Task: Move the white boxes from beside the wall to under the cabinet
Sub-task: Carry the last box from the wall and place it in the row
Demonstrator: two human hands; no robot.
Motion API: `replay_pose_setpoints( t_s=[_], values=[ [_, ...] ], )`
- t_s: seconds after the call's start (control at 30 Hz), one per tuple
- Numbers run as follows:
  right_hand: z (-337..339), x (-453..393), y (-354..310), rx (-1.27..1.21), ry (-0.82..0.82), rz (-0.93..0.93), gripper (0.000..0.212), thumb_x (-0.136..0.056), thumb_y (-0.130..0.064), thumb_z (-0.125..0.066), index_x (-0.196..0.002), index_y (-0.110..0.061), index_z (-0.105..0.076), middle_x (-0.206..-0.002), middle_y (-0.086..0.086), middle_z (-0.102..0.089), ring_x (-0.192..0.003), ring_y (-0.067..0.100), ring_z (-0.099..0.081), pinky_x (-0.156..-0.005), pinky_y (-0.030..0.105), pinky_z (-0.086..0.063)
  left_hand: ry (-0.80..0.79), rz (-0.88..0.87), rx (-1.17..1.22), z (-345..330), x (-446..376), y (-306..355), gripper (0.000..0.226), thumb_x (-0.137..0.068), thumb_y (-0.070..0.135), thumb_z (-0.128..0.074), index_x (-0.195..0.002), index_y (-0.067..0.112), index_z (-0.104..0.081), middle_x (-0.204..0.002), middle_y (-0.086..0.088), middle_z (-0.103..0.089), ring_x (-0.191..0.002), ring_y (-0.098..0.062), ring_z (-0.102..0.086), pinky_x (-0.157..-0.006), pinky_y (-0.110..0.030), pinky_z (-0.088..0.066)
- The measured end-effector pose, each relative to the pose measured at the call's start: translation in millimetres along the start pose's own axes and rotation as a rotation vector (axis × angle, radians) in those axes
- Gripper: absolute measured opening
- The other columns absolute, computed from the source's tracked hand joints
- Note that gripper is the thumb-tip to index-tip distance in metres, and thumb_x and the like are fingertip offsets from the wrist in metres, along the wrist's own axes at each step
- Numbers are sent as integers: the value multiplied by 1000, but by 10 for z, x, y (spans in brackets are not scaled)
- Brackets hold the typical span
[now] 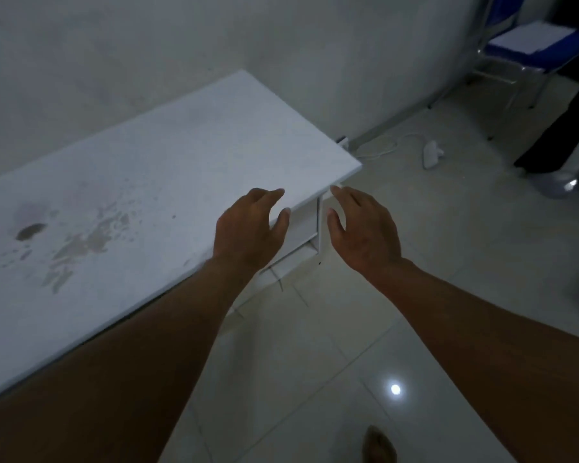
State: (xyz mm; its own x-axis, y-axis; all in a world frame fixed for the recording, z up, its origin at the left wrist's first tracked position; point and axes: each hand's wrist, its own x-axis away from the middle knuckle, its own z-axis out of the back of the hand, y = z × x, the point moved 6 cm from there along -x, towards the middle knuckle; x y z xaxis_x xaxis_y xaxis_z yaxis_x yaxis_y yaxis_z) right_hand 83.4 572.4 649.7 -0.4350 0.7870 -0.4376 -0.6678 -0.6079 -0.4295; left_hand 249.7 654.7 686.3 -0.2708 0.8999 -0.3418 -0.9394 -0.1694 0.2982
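Observation:
A long white cabinet (154, 168) with a stained top runs along the wall, its right end near the middle of the view. Under that end a white box (300, 225) shows in the open space below the top. My left hand (248, 228) hovers over the cabinet's front edge, fingers apart, holding nothing. My right hand (361, 228) is just right of the cabinet's corner, fingers spread and empty, close to the box's side.
A white power adapter (431, 154) with a cable lies on the tiled floor by the wall. A blue chair (528, 45) with papers stands at the back right. Another person's dark trouser leg (555, 128) is at the right edge. My bare foot (380, 446) shows below.

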Motion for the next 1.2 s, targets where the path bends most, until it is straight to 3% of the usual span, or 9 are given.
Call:
replay_pose_setpoints(
  t_s=[0.27,0.53,0.83,1.03,1.2],
  values=[
    [537,-877,576,-18,56,34,37,-94,-21,-60,-127,-5,-61,-121,14,-66,-109,32,-62,-90,45,-51,57,39,-26,92,-926,567,38,-95,39,-55,-128,22,-63,-124,2,-64,-108,-19,-63,-83,-30,-47],
    [718,-1730,1468,-23,-50,128,47,-94,-32,-42,-129,-7,-61,-121,15,-65,-110,33,-61,-92,46,-51,77,161,-19,-343,-1723,1132,39,-95,40,-55,-129,21,-62,-127,2,-63,-110,-18,-62,-85,-31,-47],
    [400,-2571,2166,-61,-73,145,45,-93,-31,-45,-130,-9,-60,-122,12,-65,-113,31,-60,-90,46,-50,59,178,6,-942,-2668,1212,39,-95,37,-57,-127,17,-63,-125,-3,-64,-111,-23,-62,-88,-35,-50],
    [52,-3183,2610,-44,-230,135,55,-95,-39,-39,-143,-15,-48,-148,18,-46,-137,33,-43,-107,51,-40,53,183,3,-1426,-3331,1123,41,-92,36,-56,-123,12,-65,-119,-8,-66,-104,-29,-63,-81,-44,-55],
    [-209,-3658,2993,-47,-324,153,56,-96,-40,-38,-145,-15,-46,-149,17,-44,-139,31,-40,-108,52,-38,27,301,-16,-1792,-3867,1059,42,-92,38,-58,-127,17,-62,-126,-7,-62,-112,-27,-60,-89,-44,-52]
  ],
)
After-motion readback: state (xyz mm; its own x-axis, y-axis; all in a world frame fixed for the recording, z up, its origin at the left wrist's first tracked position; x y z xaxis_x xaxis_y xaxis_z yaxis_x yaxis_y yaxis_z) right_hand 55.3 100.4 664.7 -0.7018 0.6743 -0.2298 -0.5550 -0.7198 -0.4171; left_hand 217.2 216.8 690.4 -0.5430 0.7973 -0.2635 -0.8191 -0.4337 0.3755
